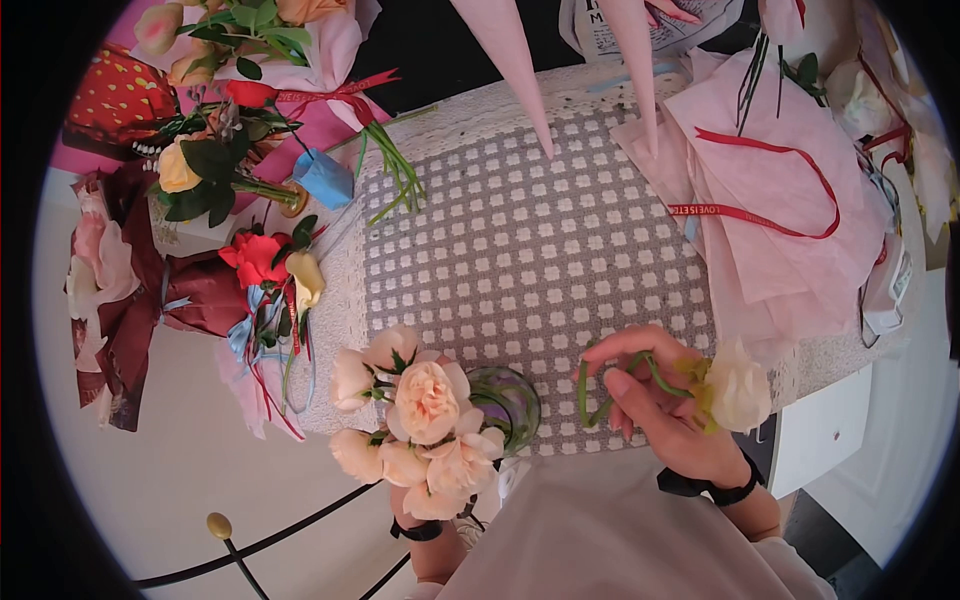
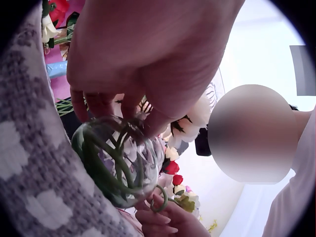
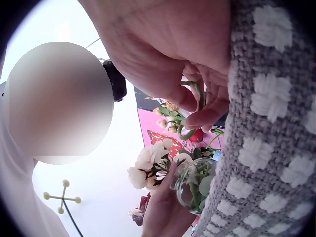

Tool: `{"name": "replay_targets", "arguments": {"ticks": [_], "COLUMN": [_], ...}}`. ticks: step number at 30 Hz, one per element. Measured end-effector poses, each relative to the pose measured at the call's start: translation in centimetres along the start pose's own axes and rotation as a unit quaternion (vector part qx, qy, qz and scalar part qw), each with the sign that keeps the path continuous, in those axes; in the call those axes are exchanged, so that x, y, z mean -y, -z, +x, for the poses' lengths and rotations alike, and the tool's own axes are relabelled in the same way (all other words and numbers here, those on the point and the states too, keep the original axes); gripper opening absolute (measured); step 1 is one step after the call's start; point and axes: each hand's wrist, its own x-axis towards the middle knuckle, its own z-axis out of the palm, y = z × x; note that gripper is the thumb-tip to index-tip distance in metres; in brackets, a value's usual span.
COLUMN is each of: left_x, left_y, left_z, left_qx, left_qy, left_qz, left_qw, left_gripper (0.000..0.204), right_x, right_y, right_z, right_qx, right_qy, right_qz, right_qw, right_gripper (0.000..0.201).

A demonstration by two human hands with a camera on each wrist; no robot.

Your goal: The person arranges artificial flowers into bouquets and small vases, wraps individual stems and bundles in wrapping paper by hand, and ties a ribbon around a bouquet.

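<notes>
A round glass vase [image 1: 522, 400] lies tilted near the table's front edge, with green stems [image 2: 116, 158] coiled inside it. From its mouth spreads a bunch of peach-white flowers [image 1: 428, 402], toward the left. My left hand [image 2: 148, 64] holds the vase at its neck, fingers curled by the rim; the head view hides this hand behind the blooms. In my right hand [image 1: 665, 410] is a single cream rose [image 1: 740, 388], its green stem bent into a loop between thumb and fingers. The rose head points right, away from the vase.
Wrapped bouquets [image 1: 205, 290] and loose flowers line the left side. Pink wrapping paper [image 1: 770, 250] with a red ribbon [image 1: 835, 205] covers the right. Pink paper cones [image 1: 510, 70] jut in at the back. A grey-and-white checked cloth [image 1: 520, 250] covers the table.
</notes>
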Motion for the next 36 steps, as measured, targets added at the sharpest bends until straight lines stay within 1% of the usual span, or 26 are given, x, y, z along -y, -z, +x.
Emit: {"name": "replay_targets", "arguments": {"ticks": [3, 4, 6, 7, 9, 10, 12, 13, 15, 16, 18, 19, 20, 22, 23, 25, 26, 28, 29, 31, 32, 33, 35, 36], "left_x": [0.0, 0.0, 0.1, 0.1, 0.0, 0.0, 0.0, 0.1, 0.0, 0.0, 0.0, -0.1, -0.1, -0.1, -0.1, -0.1, -0.2, -0.2, -0.2, -0.2, -0.2, -0.2, -0.1, -0.1], "left_y": [0.0, 0.1, 0.1, 0.1, 0.0, 0.1, 0.2, 0.2, 0.3, 0.3, 0.3, 0.3, 0.4, 0.5, 0.5, 0.7, 0.7, 0.8, 0.8, 0.9, 0.9, 0.9, 0.9, 0.9], "left_z": [0.1, 0.1, 0.2, 0.3, 0.5, 0.6, 0.7, 0.7, 0.5, 0.5, 0.5, 0.5, 0.6, 0.6, 0.6, 0.6, 0.6, 0.6, 0.6, 0.6, 0.6, 0.6, 0.7, 0.7], "left_qx": [0.002, 0.003, 0.005, 0.005, 0.007, 0.008, 0.008, 0.008, 0.009, 0.009, 0.012, 0.013, 0.014, 0.015, 0.015, 0.014, 0.014, 0.015, 0.015, 0.017, 0.017, 0.018, 0.02, 0.021], "left_qy": [-0.003, -0.004, -0.006, -0.007, -0.009, -0.01, -0.012, -0.013, -0.016, -0.017, -0.019, -0.019, -0.02, -0.021, -0.022, -0.024, -0.026, -0.028, -0.028, -0.029, -0.029, -0.03, -0.031, -0.031], "left_qz": [0.009, 0.012, 0.018, 0.021, 0.028, 0.032, 0.039, 0.041, 0.048, 0.051, 0.057, 0.06, 0.063, 0.069, 0.072, 0.076, 0.078, 0.083, 0.086, 0.091, 0.094, 0.097, 0.104, 0.107], "left_qw": [1.0, 1.0, 1.0, 1.0, 1.0, 0.999, 0.999, 0.999, 0.999, 0.999, 0.998, 0.998, 0.998, 0.997, 0.997, 0.997, 0.996, 0.996, 0.996, 0.995, 0.995, 0.995, 0.994, 0.994], "left_gripper": [0.059, 0.059, 0.059, 0.058, 0.058, 0.058, 0.058, 0.058, 0.058, 0.057, 0.057, 0.057, 0.057, 0.057, 0.057, 0.057, 0.057, 0.056, 0.056, 0.056, 0.056, 0.056, 0.056, 0.056], "right_x": [-0.2, -0.2, -0.2, -0.3, -0.7, -0.7, -0.8, -0.7, -0.4, -0.5, -1.0, -1.4, -1.8, -2.4, -2.6, -2.8, -2.6, -1.9, -1.8, -1.6, -1.5, -1.4, -1.5, -1.7], "right_y": [0.5, 0.5, 0.4, 0.4, 0.4, 0.3, 0.2, 0.3, 0.4, 0.3, 0.2, 0.3, 0.5, 0.8, 1.1, 1.5, 1.3, 0.6, 0.4, 0.1, 0.1, 0.2, 0.2, 0.3], "right_z": [0.1, 0.1, 0.2, 0.2, 0.2, 0.2, 0.3, 0.3, 0.3, 0.4, 0.5, 0.5, 0.5, 0.6, 0.6, 0.9, 0.9, 0.7, 0.8, 0.9, 1.0, 1.0, 1.0, 0.9], "right_qx": [0.015, 0.015, 0.017, 0.017, 0.014, 0.015, 0.014, 0.015, 0.021, 0.021, 0.002, 0.006, 0.005, 0.034, 0.035, 0.067, 0.068, -0.011, -0.01, -0.052, -0.052, -0.039, -0.025, -0.022], "right_qy": [0.022, 0.022, 0.054, 0.055, 0.074, 0.074, 0.103, 0.102, 0.122, 0.122, 0.148, 0.127, 0.127, 0.145, 0.144, 0.12, 0.12, 0.105, 0.105, 0.126, 0.126, 0.134, 0.143, 0.131], "right_qz": [-0.037, -0.036, -0.019, -0.018, 0.0, 0.001, -0.021, -0.021, -0.097, -0.097, -0.07, -0.044, -0.043, 0.036, 0.036, 0.168, 0.168, 0.046, 0.046, 0.023, 0.023, 0.017, 0.012, 0.03], "right_qw": [0.999, 0.999, 0.998, 0.998, 0.997, 0.997, 0.994, 0.994, 0.988, 0.988, 0.987, 0.991, 0.991, 0.988, 0.988, 0.976, 0.976, 0.993, 0.993, 0.99, 0.99, 0.99, 0.989, 0.991], "right_gripper": [0.021, 0.021, 0.029, 0.029, 0.038, 0.038, 0.042, 0.042, 0.04, 0.04, 0.031, 0.03, 0.03, 0.032, 0.032, 0.032, 0.032, 0.03, 0.03, 0.029, 0.029, 0.022, 0.025, 0.025]}}
